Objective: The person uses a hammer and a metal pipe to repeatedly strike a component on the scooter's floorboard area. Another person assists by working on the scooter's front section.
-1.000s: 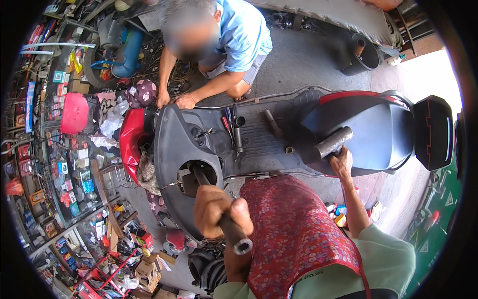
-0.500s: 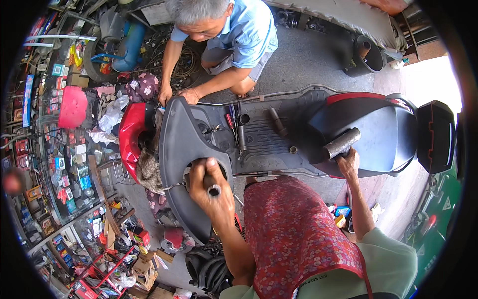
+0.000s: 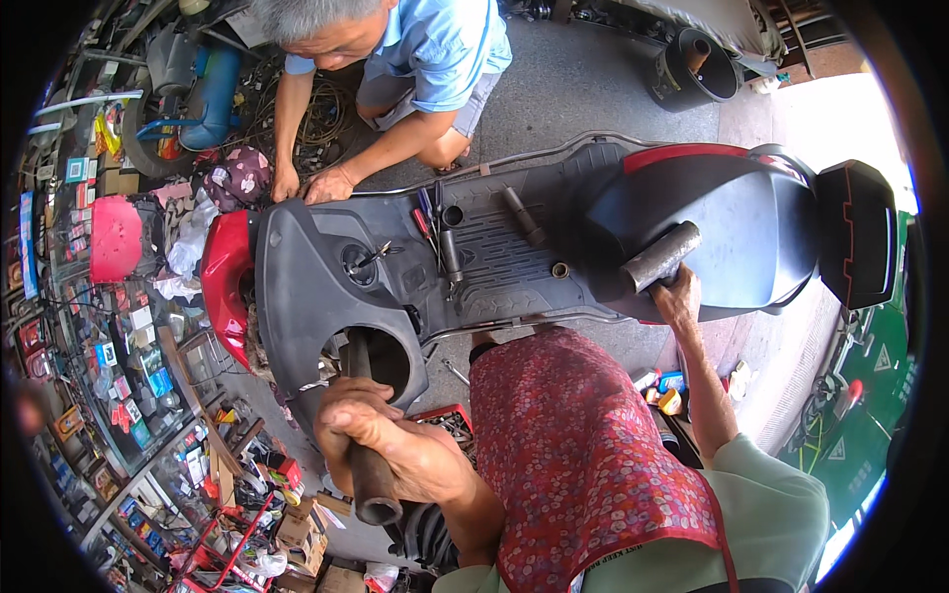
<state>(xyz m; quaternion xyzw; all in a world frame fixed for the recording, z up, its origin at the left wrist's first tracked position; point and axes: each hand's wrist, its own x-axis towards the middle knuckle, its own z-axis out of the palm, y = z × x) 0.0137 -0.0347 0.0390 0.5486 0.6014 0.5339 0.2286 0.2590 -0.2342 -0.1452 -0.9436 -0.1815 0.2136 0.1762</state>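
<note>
Left hand (image 3: 390, 435): fingers and thumb wrapped firmly around a long metal pipe (image 3: 376, 484), fully closed upon it. The pipe's open near end projects below the fist; its far end lies across or inside the round opening (image 3: 400, 364) at the near corner of the grey front panel (image 3: 306, 262). Depth of entry: cannot be told.

Right hand (image 3: 678, 296): closed on a short thick tube (image 3: 660, 259), gripped from its near side, fingers partly hidden beneath. The tube is at the front end of the black seat (image 3: 736, 222), toward its near edge; whether it touches the seat cannot be told.

Footboard (image 3: 504, 298), front edge: red-handled screwdriver (image 3: 420, 221); slim metal socket (image 3: 451, 254), just beside it; dark round collar (image 3: 453, 215), open end up. Footboard, far edge, toward the seat: one metal tube (image 3: 522, 214), lying aslant. Footboard, rear edge: one small brass-coloured ring (image 3: 560, 270).

Front panel, inner edge: keys (image 3: 377, 253) at the lock. Far edge: a co-worker's two hands (image 3: 329, 185), side by side, near the red front cowl (image 3: 227, 287).

Floor, beyond the seat's far edge: black bucket (image 3: 682, 84) with a brownish tube (image 3: 698, 55) standing inside.
</note>
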